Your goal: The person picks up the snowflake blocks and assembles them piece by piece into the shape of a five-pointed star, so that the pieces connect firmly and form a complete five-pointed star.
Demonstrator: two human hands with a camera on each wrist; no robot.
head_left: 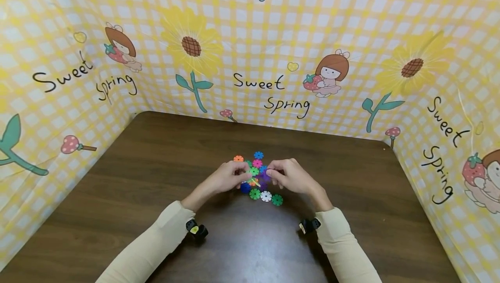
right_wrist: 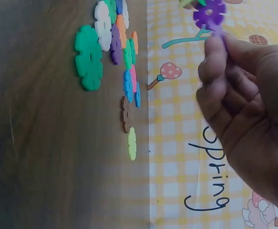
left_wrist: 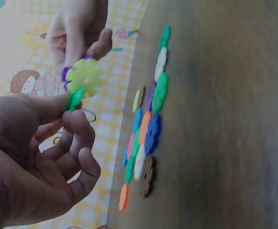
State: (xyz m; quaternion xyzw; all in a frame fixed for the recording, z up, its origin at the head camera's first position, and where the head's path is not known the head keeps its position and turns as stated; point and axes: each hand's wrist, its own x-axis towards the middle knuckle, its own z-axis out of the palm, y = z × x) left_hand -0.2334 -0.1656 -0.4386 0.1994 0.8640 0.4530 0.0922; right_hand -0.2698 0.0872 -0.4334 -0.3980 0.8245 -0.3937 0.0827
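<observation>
Above the table, my left hand [head_left: 230, 175] pinches a green snowflake disc [left_wrist: 76, 98] between thumb and fingers. A yellow-green snowflake disc [left_wrist: 86, 80] stands at an angle against it, with purple showing behind. Opposite, my right hand [head_left: 291, 176] pinches a purple piece by its edge, next to a purple snowflake disc [right_wrist: 209, 15]. In the left wrist view the held pieces overlap in one small cluster; I cannot tell whether they are all slotted together. Beneath both hands lie loose discs, among them a white one [head_left: 266, 196] and a dark green one [head_left: 277, 199].
More notched discs lie flat in a group: orange [head_left: 238, 158], blue [head_left: 258, 155], pink [head_left: 257, 163] and brown [left_wrist: 148, 176]. They lie on a dark wooden table [head_left: 156, 196]. A yellow checked cloth [head_left: 250, 35] hangs round its back and sides.
</observation>
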